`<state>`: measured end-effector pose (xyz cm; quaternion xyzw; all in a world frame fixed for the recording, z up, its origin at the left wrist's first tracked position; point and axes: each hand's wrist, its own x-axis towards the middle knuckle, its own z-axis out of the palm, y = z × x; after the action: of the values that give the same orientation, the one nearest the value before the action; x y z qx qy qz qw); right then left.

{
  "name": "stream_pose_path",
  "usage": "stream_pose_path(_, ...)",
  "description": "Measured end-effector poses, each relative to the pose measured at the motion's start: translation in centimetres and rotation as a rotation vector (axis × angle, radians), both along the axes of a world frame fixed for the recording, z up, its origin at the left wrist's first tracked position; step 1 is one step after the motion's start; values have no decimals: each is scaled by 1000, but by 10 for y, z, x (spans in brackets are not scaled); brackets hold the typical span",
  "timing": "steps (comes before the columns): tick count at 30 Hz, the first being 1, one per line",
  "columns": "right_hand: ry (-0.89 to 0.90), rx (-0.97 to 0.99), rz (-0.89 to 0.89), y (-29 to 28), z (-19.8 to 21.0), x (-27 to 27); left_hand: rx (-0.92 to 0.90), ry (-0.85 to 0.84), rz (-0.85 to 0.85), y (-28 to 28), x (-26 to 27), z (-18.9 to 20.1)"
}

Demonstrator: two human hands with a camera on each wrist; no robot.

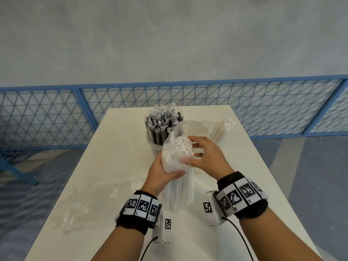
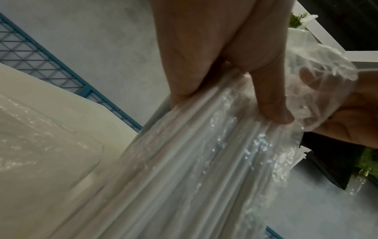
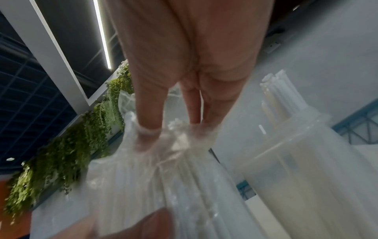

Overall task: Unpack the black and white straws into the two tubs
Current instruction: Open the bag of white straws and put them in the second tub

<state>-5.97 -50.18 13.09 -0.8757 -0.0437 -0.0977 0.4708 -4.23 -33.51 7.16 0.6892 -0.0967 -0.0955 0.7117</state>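
Note:
A bundle of white straws (image 1: 180, 191) stands upright in a clear plastic bag (image 1: 173, 155) over the table's middle. My left hand (image 1: 169, 171) grips the bundle around its upper part, thumb in front. My right hand (image 1: 194, 152) is at the bag's open mouth, fingers over the straw tops (image 1: 183, 145) and thumb against the film, pinching the plastic. Behind stand a tub (image 1: 153, 146) full of wrapped black straws (image 1: 162, 121) and, to the right, a tub (image 3: 306, 169) with some white straws (image 1: 223, 129), partly hidden by the bag.
An empty crumpled clear bag (image 1: 90, 202) lies on the white table (image 1: 116, 147) at the left. A blue mesh fence (image 1: 56, 113) runs behind the table's far edge. Cables trail from both wrist bands toward me.

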Motion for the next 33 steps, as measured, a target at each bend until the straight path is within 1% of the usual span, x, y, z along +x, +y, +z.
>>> stream_pose_path(1, 16, -27, 3, 0, 2, 0, 0, 3, -16, 0, 0, 1)
stream_pose_path(5, -72, -156, -38, 8, -1, -4, -1, -10, -58, 1, 1, 2)
stream_pose_path(7, -74, -192, -22, 11, -1, -5, -7, -18, -64, 2, 1, 3)
stream_pose_path(9, -15, -275, -4, 12, 3, -3, -11, -22, -75, 3, 0, 4)
stream_pose_path(11, 84, -422, 5, 13, 8, 0, -10, -18, -96, 2, 1, 3)
stream_pose_path(12, 120, -459, 12, 14, 8, 2, -8, -13, -102, 2, 2, 2)
stream_pose_path(14, 150, -461, 23, 16, 5, 6, 4, -5, -108, 3, 4, 0)
stream_pose_path(16, 127, -395, 3, 18, -2, 8, 20, 4, -109, 3, 6, 0)
stream_pose_path(20, -4, -94, -125, 28, -21, 3, 13, 5, -79, 3, 9, -1)
stream_pose_path(23, -53, 80, -194, 35, -28, 0, 19, -8, -54, 1, 9, -2)
stream_pose_path(26, -65, 192, -227, 36, -24, 3, 34, -7, -16, 0, 9, -2)
stream_pose_path(30, -70, 406, -244, 35, -5, 8, 55, -5, 7, 1, 9, -3)
stream_pose_path(33, -70, 495, -249, 31, 4, 14, 56, -2, 7, -1, 8, -1)
